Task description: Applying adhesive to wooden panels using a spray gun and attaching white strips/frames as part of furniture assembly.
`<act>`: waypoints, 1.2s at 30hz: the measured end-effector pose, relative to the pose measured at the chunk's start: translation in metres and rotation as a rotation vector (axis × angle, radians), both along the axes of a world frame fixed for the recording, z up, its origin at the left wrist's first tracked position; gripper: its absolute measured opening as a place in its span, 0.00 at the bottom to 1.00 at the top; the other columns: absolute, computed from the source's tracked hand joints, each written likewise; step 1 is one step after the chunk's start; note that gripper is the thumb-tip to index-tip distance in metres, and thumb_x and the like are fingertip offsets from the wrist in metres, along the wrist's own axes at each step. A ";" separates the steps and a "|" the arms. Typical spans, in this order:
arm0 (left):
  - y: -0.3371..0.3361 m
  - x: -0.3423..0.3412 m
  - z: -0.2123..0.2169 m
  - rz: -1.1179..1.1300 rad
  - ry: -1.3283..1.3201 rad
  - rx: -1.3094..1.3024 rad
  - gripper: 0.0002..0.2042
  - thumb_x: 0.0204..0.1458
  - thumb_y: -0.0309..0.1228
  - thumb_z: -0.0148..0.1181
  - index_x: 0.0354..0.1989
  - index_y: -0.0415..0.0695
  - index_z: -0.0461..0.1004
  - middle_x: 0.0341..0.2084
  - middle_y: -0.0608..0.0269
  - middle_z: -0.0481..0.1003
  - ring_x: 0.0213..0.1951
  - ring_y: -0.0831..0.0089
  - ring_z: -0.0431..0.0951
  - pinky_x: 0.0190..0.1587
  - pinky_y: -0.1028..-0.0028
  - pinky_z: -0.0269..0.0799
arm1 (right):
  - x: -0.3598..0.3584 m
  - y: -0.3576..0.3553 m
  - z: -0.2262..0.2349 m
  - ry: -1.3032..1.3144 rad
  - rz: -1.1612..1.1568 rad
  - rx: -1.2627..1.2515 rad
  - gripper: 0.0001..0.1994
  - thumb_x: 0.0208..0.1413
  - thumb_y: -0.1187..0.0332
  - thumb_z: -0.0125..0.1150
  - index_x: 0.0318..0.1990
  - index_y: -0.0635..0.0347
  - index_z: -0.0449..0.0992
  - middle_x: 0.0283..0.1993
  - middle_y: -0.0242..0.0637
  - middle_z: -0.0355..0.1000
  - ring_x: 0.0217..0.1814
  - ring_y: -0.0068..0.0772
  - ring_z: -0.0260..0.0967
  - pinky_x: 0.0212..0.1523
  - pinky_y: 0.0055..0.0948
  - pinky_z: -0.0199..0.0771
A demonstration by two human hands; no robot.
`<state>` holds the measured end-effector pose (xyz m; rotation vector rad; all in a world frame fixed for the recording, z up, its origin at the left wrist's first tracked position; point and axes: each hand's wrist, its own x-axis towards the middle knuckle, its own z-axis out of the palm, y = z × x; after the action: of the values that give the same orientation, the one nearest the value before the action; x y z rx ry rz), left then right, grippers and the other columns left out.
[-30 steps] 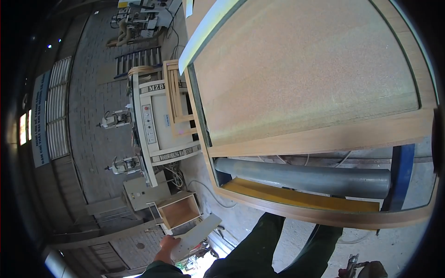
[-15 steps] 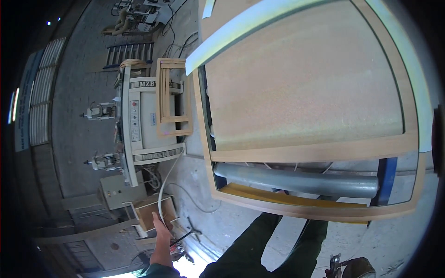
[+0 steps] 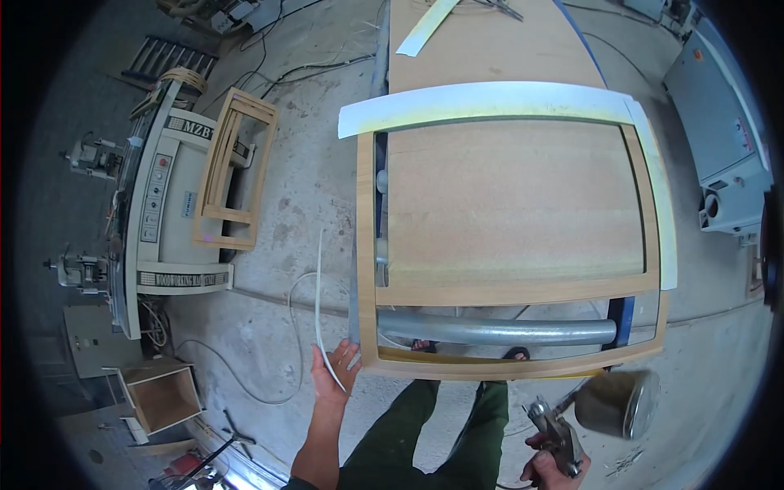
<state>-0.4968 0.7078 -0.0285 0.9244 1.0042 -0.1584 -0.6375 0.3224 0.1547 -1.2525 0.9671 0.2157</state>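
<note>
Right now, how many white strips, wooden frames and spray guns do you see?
White strips: 4 (left hand holds one; two on the bench frame; one far)
Wooden frames: 2
Spray guns: 1, in right hand
Total: 7

There were two hands in view, the left hand (image 3: 339, 367) and the right hand (image 3: 545, 467), and each one held one thing: one thin white strip (image 3: 319, 302) and one spray gun (image 3: 563, 437) with one metal cup (image 3: 616, 403). I counted two wooden frames, one large frame (image 3: 366, 245) on the single workbench (image 3: 506, 204) and one smaller frame (image 3: 233, 171) on the one white machine (image 3: 167, 204). There were also one open wooden box (image 3: 159, 394) on the floor, one grey metal tube (image 3: 498, 331) and one grey cabinet (image 3: 719, 106).
</note>
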 end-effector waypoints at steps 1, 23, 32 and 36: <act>0.000 -0.004 -0.005 0.001 -0.016 -0.041 0.30 0.62 0.65 0.48 0.20 0.52 0.70 0.51 0.59 0.77 0.58 0.55 0.73 0.66 0.50 0.59 | 0.014 0.003 0.006 -0.010 0.012 0.041 0.27 0.59 0.63 0.69 0.61 0.70 0.73 0.42 0.42 0.77 0.24 0.22 0.68 0.24 0.21 0.68; 0.009 0.140 0.083 -0.534 -0.375 1.027 0.13 0.62 0.35 0.63 0.45 0.37 0.74 0.36 0.65 0.79 0.37 0.80 0.74 0.43 0.76 0.70 | 0.205 -0.038 -0.029 -0.130 0.173 0.142 0.18 0.57 0.60 0.73 0.43 0.69 0.81 0.33 0.37 0.79 0.16 0.21 0.67 0.15 0.20 0.62; 0.000 0.174 0.006 -0.356 -0.441 0.312 0.16 0.64 0.40 0.61 0.49 0.39 0.74 0.43 0.59 0.82 0.43 0.68 0.83 0.50 0.67 0.80 | 0.234 -0.042 -0.033 -0.143 0.182 0.130 0.19 0.56 0.56 0.73 0.40 0.67 0.81 0.32 0.35 0.79 0.15 0.19 0.65 0.15 0.20 0.57; -0.024 0.140 -0.001 -0.301 -0.363 0.248 0.22 0.66 0.43 0.58 0.59 0.39 0.70 0.50 0.56 0.79 0.47 0.64 0.82 0.53 0.63 0.80 | 0.237 -0.041 -0.036 -0.124 0.168 0.127 0.19 0.57 0.56 0.72 0.39 0.68 0.81 0.30 0.35 0.78 0.15 0.19 0.65 0.15 0.20 0.57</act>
<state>-0.3568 0.6841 -0.0295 1.2782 0.5518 -0.1135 -0.4000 0.2819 0.1188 -1.2156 0.7311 0.3218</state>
